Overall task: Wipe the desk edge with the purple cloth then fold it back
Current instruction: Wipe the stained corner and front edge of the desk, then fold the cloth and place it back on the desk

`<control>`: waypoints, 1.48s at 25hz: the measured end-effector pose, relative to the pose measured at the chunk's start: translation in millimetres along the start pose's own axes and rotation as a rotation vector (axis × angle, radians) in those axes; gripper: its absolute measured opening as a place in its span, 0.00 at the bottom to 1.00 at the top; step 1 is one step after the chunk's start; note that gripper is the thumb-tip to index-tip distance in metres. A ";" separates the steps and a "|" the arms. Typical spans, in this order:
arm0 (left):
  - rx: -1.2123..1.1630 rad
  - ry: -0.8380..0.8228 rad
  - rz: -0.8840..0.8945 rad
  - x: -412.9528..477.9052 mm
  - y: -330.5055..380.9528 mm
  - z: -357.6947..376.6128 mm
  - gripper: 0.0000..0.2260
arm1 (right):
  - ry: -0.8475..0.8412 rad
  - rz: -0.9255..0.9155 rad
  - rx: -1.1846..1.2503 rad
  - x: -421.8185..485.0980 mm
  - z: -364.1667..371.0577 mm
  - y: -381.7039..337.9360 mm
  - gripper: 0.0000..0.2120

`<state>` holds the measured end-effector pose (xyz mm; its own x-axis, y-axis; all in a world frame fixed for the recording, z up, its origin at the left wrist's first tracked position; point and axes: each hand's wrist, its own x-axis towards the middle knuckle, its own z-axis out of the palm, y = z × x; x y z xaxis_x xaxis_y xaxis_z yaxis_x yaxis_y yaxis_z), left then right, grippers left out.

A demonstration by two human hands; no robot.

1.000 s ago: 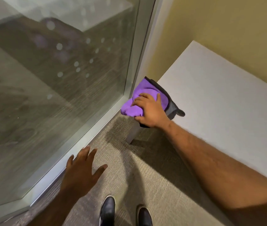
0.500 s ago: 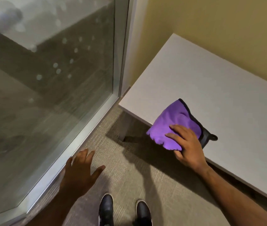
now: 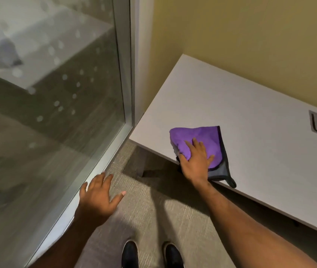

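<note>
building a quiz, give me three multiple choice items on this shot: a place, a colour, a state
1. Where is the purple cloth? A on the carpet B on the desk at its near edge C against the glass
2. What colour is the cloth's underside? A grey B yellow C red
3. How is the left hand? A gripping the cloth B fisted C open, holding nothing
Answers: B, it lies by the desk's edge; A, grey shows at its corner; C, fingers spread, empty.

Right grip (image 3: 196,161) presses down flat, fingers spread; left grip (image 3: 97,198) hovers, fingers splayed.
</note>
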<state>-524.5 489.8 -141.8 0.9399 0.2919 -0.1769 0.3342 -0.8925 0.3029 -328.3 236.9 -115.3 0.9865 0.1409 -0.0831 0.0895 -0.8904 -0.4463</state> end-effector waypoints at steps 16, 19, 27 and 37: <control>-0.797 -0.235 -0.204 5.8 128.8 -99.0 0.29 | -0.194 -0.202 0.180 -104.4 -39.4 -67.8 0.26; -0.902 -0.151 -0.277 11.9 145.7 -94.5 0.23 | -0.172 -0.176 0.208 -116.4 -42.0 -55.1 0.30; -0.725 -0.160 0.106 12.5 171.3 -139.9 0.10 | -0.144 -0.246 0.188 -139.5 -92.3 -52.2 0.35; -0.319 -0.190 0.641 24.9 228.3 -209.9 0.17 | 0.188 -0.175 0.265 -123.9 -221.6 -39.9 0.35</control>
<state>-410.2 365.5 119.5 0.9390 -0.3430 -0.0239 -0.2450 -0.7161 0.6536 -423.8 159.1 110.3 0.9695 0.1770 0.1696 0.2452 -0.7132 -0.6567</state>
